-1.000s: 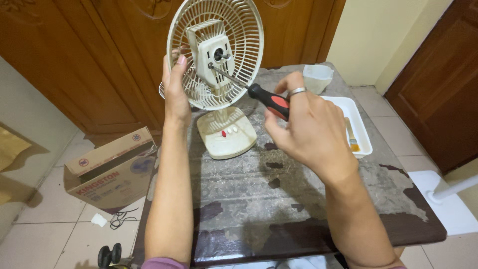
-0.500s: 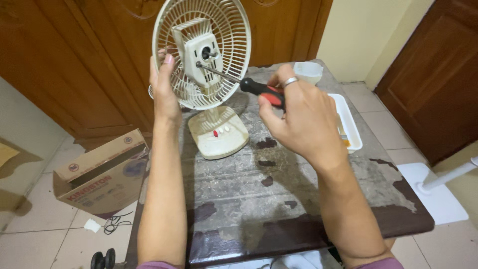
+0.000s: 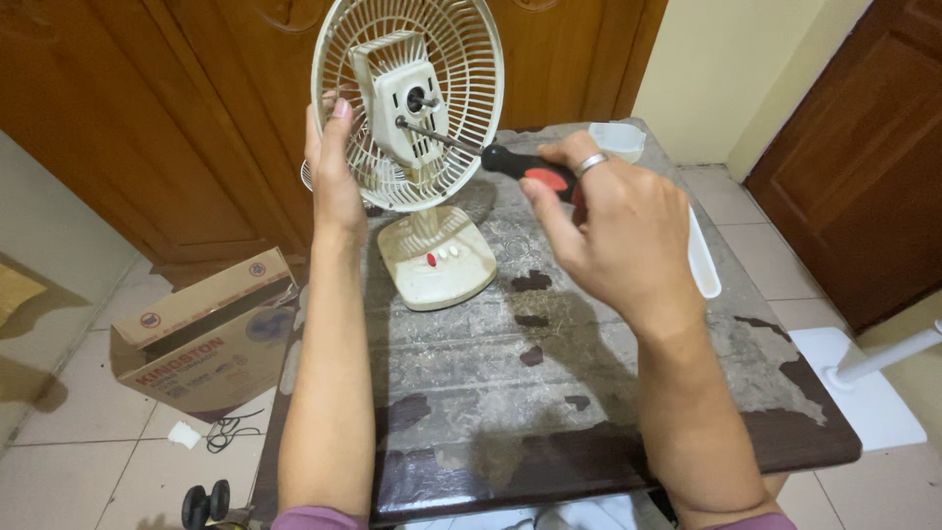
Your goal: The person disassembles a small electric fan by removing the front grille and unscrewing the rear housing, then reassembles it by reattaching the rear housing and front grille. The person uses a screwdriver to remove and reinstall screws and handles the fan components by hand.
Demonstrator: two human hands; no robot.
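One table fan (image 3: 407,108), one screwdriver (image 3: 491,152) and one white tray (image 3: 703,265) occupy the worn table (image 3: 589,393), the fan standing at its far left corner and the tray along its right edge; one cardboard box (image 3: 206,339) lies on the floor beside the left edge. My left hand (image 3: 334,172) is half open, fingers laid against the left rim of the fan guard, while my right hand (image 3: 613,221) is closed round the screwdriver handle with the tip at the motor housing. Compared with half a second earlier, both hands keep the same hold and the tip remains on the housing.
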